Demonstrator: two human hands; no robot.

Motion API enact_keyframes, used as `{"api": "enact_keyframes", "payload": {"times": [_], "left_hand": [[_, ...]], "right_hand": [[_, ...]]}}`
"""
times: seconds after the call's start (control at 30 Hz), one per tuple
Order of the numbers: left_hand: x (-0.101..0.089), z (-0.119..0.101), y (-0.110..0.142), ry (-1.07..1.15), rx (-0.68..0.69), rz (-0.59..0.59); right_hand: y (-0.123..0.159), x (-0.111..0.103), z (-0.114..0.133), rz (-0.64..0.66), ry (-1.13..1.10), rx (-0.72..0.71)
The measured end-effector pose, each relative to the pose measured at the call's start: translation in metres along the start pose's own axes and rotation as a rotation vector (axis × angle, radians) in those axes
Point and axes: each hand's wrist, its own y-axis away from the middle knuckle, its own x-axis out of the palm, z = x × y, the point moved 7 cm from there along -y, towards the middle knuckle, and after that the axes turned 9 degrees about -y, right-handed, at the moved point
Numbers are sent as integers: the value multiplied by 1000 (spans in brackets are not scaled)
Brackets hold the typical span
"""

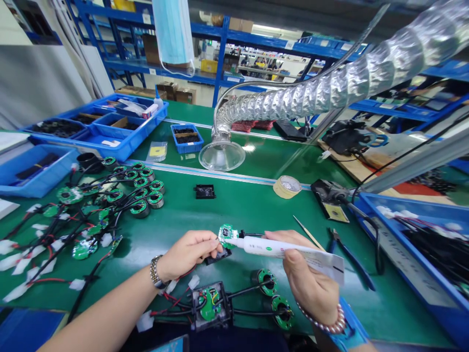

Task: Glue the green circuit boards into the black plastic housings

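Observation:
My left hand (194,252), with a metal watch on its wrist, pinches the edge of a small green circuit board (227,235). In my right hand (311,278) is a white squeeze tube (269,246), its nozzle pointing left and meeting or nearly meeting the board. A black cable leads off the board behind the tube. Partly hidden below the board lies a small black case part (219,256). Closer to me sits an open black box (211,305) with a green board inside, wired to two round motor-like parts with green boards (266,282).
Several wired round parts (141,209) crowd the left. A small black tray (204,191), tape roll (287,187), tweezers-like stick (307,231) and pliers (351,259) lie on the green mat. A fume hood (222,155) hangs ahead; a blue bin (414,274) borders the right.

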Motion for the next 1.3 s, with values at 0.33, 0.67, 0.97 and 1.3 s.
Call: {"api": "enact_keyframes", "payload": {"times": [0.33, 0.67, 0.97, 1.3], "left_hand": [[1, -5, 3, -13, 12, 18], [-1, -1, 2, 10, 1, 0], [0, 2, 0, 122, -14, 11], [0, 3, -2, 195, -33, 19]], "right_hand": [[-4, 8, 5, 53, 4, -13], [-2, -7, 9, 7, 70, -12], [0, -9, 9, 21, 80, -47], [3, -7, 13, 131, 120, -97]]}}
